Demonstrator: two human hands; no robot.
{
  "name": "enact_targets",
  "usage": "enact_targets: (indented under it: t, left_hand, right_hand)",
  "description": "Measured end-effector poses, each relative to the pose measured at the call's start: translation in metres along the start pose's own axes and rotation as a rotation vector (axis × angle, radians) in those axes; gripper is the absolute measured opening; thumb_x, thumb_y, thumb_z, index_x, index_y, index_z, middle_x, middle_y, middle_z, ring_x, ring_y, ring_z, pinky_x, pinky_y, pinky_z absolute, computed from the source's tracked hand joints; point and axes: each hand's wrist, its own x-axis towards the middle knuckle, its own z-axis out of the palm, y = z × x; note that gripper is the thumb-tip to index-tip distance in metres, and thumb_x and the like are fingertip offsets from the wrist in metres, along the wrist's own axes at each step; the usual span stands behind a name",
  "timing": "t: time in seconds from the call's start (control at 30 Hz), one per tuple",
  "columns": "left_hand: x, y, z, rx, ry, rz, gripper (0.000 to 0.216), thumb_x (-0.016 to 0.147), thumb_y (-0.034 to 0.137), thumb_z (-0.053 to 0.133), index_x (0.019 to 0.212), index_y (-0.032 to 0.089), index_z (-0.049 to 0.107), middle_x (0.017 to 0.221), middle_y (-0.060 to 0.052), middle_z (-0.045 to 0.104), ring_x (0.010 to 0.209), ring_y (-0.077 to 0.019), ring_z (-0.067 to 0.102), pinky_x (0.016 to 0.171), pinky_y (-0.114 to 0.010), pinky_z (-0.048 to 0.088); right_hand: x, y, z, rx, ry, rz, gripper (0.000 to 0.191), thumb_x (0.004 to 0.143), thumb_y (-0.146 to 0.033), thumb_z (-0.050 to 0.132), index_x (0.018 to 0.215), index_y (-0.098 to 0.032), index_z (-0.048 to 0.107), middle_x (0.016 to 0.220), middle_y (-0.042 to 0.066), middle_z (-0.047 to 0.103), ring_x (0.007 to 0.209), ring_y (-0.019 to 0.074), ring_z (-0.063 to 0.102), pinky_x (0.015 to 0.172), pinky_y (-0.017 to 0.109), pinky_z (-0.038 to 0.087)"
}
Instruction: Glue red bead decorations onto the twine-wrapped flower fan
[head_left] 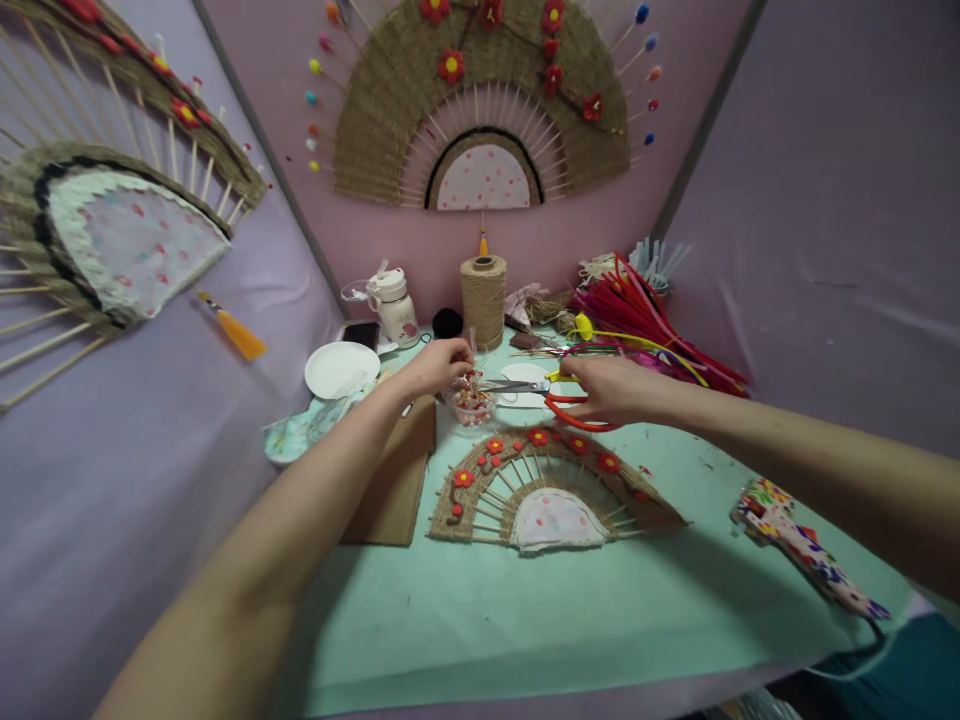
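My right hand (pixel 611 388) grips scissors with red handles (pixel 581 424). Their blades point left, with the tips close to a small clear cup (pixel 471 412) of red and gold bits. Above that cup, the fingers of my left hand (pixel 447 362) are pinched together; what they hold is too small to name, though reddish bits show just below. In front of both hands, a woven twine fan (pixel 480 515) with red flowers and a pale spotted half-round centre lies on the table.
Behind the cup stand a twine spool (pixel 484 305) and a white bottle (pixel 391 308). A white plate (pixel 342 371) and brown cardboard (pixel 390 490) are at left. Red pipe cleaners (pixel 660 325) lie back right, a patterned glue gun (pixel 810 550) at right. Larger fans hang on the walls.
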Motion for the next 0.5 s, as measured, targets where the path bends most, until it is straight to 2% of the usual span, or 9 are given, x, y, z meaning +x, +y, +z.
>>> enact_targets:
  t: [0.17,0.33,0.5]
  left_hand:
    - [0.0,0.007,-0.007,-0.034,0.023,0.006,0.009,0.074,0.026,0.057,0.076,0.018,0.059,0.075,0.0,0.065,0.071,-0.0152,0.057,0.064,-0.025,0.04]
    - [0.001,0.011,-0.011,-0.093,0.044,-0.016,0.01,0.073,0.026,0.058,0.075,0.017,0.059,0.075,-0.001,0.065,0.071,-0.0149,0.058,0.063,-0.025,0.042]
    - [0.0,0.01,-0.012,-0.144,0.064,-0.031,0.009,0.071,0.024,0.06,0.076,0.016,0.06,0.076,-0.001,0.066,0.07,-0.0138,0.058,0.066,-0.025,0.044]
  right_hand:
    - [0.004,-0.005,-0.003,0.005,-0.018,0.026,0.051,0.077,-0.054,0.06,0.109,-0.015,0.057,0.109,0.016,0.067,0.097,0.0294,0.064,0.068,0.03,0.044]
    - [0.006,-0.008,-0.001,0.014,-0.006,0.023,0.049,0.077,-0.054,0.06,0.108,-0.016,0.058,0.109,0.016,0.068,0.097,0.0299,0.064,0.07,0.031,0.044]
    - [0.007,-0.008,0.002,0.069,0.01,0.018,0.063,0.07,-0.067,0.06,0.108,-0.016,0.057,0.104,0.015,0.068,0.092,0.0303,0.064,0.067,0.032,0.043]
